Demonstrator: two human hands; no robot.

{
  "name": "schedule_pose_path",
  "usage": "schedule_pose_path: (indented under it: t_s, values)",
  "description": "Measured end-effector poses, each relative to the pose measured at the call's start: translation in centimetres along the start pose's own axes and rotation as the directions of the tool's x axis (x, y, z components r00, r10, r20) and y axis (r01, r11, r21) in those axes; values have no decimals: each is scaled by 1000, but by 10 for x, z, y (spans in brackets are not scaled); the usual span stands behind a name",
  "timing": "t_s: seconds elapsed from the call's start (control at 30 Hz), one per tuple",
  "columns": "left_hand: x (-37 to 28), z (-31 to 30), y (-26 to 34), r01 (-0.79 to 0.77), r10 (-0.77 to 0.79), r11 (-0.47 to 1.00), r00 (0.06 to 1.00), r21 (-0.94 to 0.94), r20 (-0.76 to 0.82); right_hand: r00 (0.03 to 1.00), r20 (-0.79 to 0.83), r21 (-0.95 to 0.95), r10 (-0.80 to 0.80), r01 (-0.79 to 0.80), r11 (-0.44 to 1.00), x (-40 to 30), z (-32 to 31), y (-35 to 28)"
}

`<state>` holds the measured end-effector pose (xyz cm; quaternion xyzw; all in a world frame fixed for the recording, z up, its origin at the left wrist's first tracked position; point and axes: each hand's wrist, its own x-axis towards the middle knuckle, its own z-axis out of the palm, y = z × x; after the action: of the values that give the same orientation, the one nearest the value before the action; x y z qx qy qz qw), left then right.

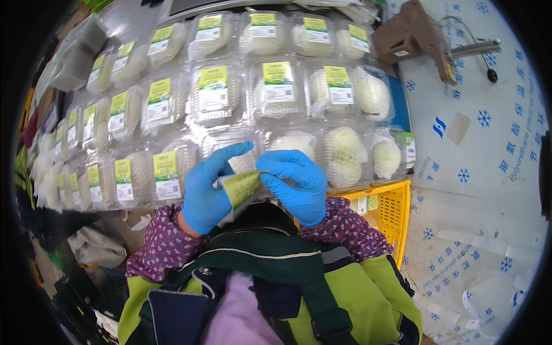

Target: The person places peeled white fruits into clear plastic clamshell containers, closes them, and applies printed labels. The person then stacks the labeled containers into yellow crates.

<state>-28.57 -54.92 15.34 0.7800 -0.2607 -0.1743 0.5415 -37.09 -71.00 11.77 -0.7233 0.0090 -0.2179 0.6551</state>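
My left hand (208, 187), in a blue glove, holds the left end of a curled yellow-green and white label (244, 188), with its index finger stretched out above. Pinched between thumb and fingertips of my gloved right hand (297, 183) is the label's upper right corner. Just beyond both hands stands a clear plastic clamshell box (224, 140) without a visible label, partly hidden by them. To its right are unlabelled boxes of pale round produce, among them a near box (345, 157) and an end box (386, 155). A labelled box (167, 172) stands left of my left hand.
Rows of labelled clamshell boxes (276, 86) cover the table. A yellow plastic crate (394, 215) stands below the table's right end. Brown tape dispenser (418, 39) lies at the back right, by a printed board wall (465, 172). Stacked clear plastic lids or trays (79, 56) stand far left.
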Motion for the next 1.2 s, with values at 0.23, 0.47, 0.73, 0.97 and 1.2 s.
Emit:
schedule_pose_path:
  t_s: [0.23, 0.47, 0.73, 0.97, 1.2]
  values:
    - [-17, 12, -44, 115, -97, 990, 974, -78, 206, 912, -367, 127, 183, -146, 981, 30, -74, -7]
    - [-15, 21, -39, 6, -6, 1000, 995, 4, 100, 912, -341, -241, 228, -319, 917, 121, -309, 87]
    - [-10, 14, -38, -239, 243, 970, 959, -45, 145, 853, -470, -783, 227, -521, 339, 148, -319, 127]
    - [-18, 10, -34, 232, -313, 786, 949, -573, -44, 911, 21, -216, 413, -399, 891, 74, -105, 37]
    - [-38, -22, -48, 182, -211, 953, 972, -241, -104, 806, 413, -121, 424, -413, 903, 19, 22, -14]
